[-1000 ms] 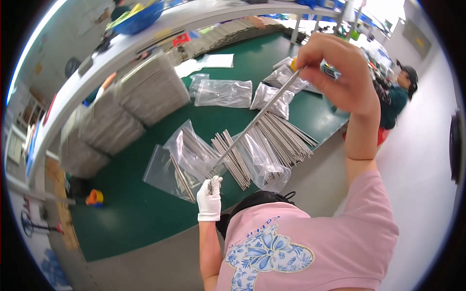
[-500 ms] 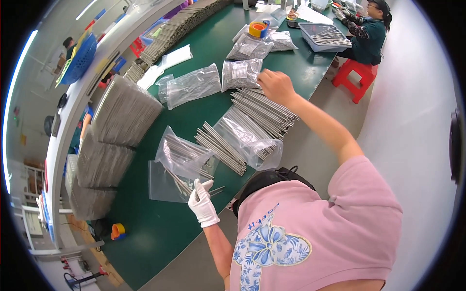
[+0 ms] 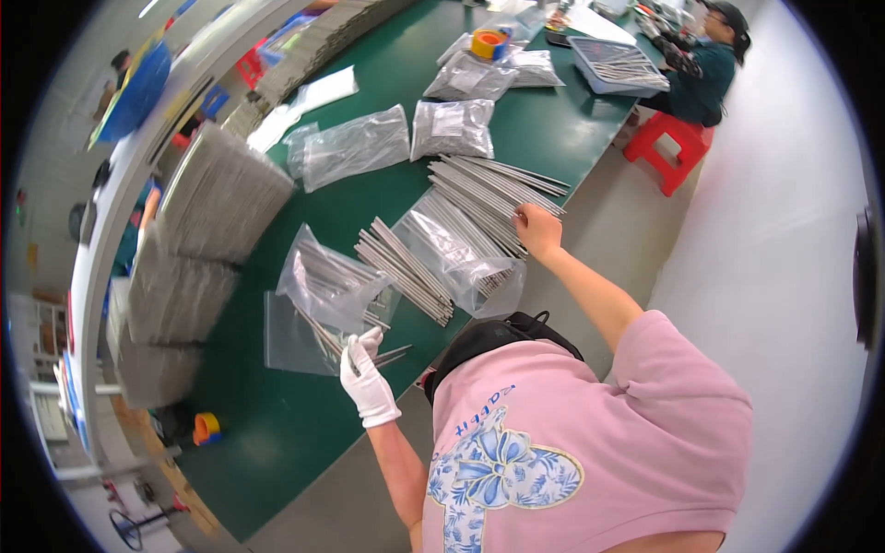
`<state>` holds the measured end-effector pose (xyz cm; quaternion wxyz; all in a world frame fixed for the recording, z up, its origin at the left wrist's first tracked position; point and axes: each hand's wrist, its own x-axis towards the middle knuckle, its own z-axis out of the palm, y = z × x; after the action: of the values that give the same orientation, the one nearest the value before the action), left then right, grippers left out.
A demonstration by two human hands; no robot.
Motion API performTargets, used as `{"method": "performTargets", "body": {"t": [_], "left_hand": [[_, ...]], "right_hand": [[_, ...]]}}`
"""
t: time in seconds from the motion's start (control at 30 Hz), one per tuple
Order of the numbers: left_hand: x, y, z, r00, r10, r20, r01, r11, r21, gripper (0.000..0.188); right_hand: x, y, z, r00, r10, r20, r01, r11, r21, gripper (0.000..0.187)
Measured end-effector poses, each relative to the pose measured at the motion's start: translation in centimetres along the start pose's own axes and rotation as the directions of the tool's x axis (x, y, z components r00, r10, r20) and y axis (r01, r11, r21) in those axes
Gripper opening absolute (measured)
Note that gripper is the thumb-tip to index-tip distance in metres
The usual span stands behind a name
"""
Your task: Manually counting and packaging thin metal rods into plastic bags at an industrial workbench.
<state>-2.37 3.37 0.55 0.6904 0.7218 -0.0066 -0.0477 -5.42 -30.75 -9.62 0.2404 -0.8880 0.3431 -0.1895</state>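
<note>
My left hand [image 3: 369, 382], in a white glove, is closed with fingertips together beside the thin metal rods [image 3: 395, 355] at the mouth of a clear plastic bag [image 3: 318, 276]. What its fingers hold, if anything, is hidden. Bare, my right hand [image 3: 539, 230] is closed at the near ends of a loose pile of metal rods [image 3: 479, 189], its fingertips pinching among them. Between my hands lie a smaller bundle of rods [image 3: 404, 270] and another clear bag [image 3: 452, 240] with rods inside.
Filled bags [image 3: 452, 129] and a flat clear bag [image 3: 358, 147] lie farther back, with a tape roll [image 3: 489, 43] on top of one. Stacked grey sheets [image 3: 221, 194] line the left side. Past a blue bin of rods [image 3: 618, 66], a co-worker sits on a red stool [image 3: 668, 152].
My right hand has come down and nearer from beside the filled bag to the rod pile's near ends. Several rods at the pile's back now lie spread apart. My left hand stays beside the bag.
</note>
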Motion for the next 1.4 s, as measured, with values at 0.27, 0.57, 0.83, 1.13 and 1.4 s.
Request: {"method": "performTargets", "body": {"t": [0.27,0.57,0.83,1.13,1.4], "left_hand": [[0.5,0.4,1.4,0.992,0.093,0.086,-0.103,0.988,0.116,0.028],[-0.5,-0.1,0.8,0.992,0.117,0.036,-0.123,0.933,0.34,0.02],[-0.3,-0.9,1.2,0.987,0.156,0.028,-0.157,0.93,0.332,0.017],[-0.8,-1.9,1.4,0.998,0.04,0.055,-0.059,0.913,0.404,0.021],[-1.1,-1.4,1.1,0.964,0.211,0.161,-0.242,0.949,0.204,0.015]], "right_hand": [[-3.9,-18.9,-6.8,0.596,-0.793,0.126,0.466,0.47,0.75,0.011],[-6.6,-25.0,-5.2,0.239,-0.97,0.05,0.608,0.19,0.771,0.008],[-6.3,-25.5,-5.4,0.127,-0.991,0.053,0.755,0.131,0.643,0.007],[-6.6,-25.3,-5.2,0.074,-0.995,-0.069,0.809,0.02,0.587,0.015],[-6.1,-24.3,-6.1,0.092,-0.993,-0.079,0.869,0.041,0.494,0.014]]}}
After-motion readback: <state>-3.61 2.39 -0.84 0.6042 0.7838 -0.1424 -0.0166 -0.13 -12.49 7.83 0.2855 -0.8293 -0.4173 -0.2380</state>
